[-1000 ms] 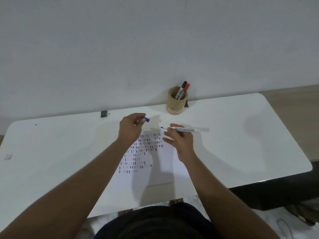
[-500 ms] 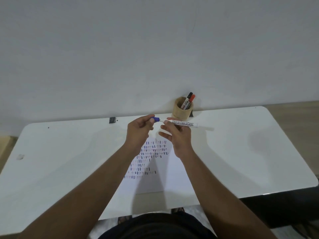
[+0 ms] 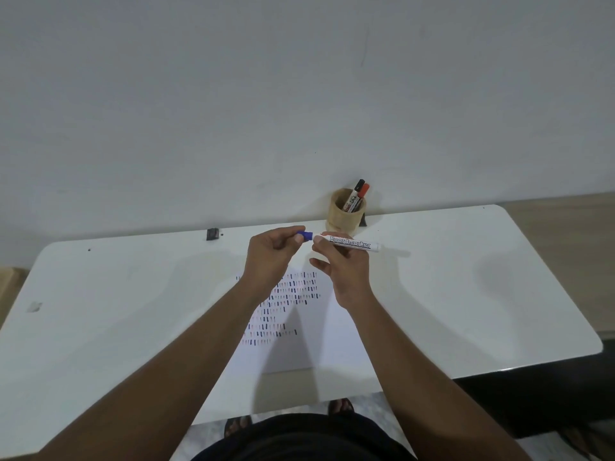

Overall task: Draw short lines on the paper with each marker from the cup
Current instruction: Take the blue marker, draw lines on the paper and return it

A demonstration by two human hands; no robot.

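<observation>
My right hand (image 3: 342,271) grips a white board marker (image 3: 351,243) level above the table. My left hand (image 3: 271,257) pinches its blue cap (image 3: 305,235) right at the marker's tip end; cap and marker meet or nearly meet, and the tip is hidden. Below my hands lies the white paper (image 3: 309,344), covered in rows of short blue, red and black lines. A wooden cup (image 3: 344,216) stands at the table's back edge by the wall. Two markers lean in it, one with a black cap (image 3: 358,186) and one with a red cap (image 3: 365,189).
The white table (image 3: 466,294) runs wide to both sides. A small black object (image 3: 212,233) sits at the back edge, left of my hands. There is a grey smudge (image 3: 34,306) near the left edge. The wall rises directly behind the cup.
Both hands lifted off the paper and came together. The blue cap, held apart from the marker a second ago, now sits against the marker's tip end.
</observation>
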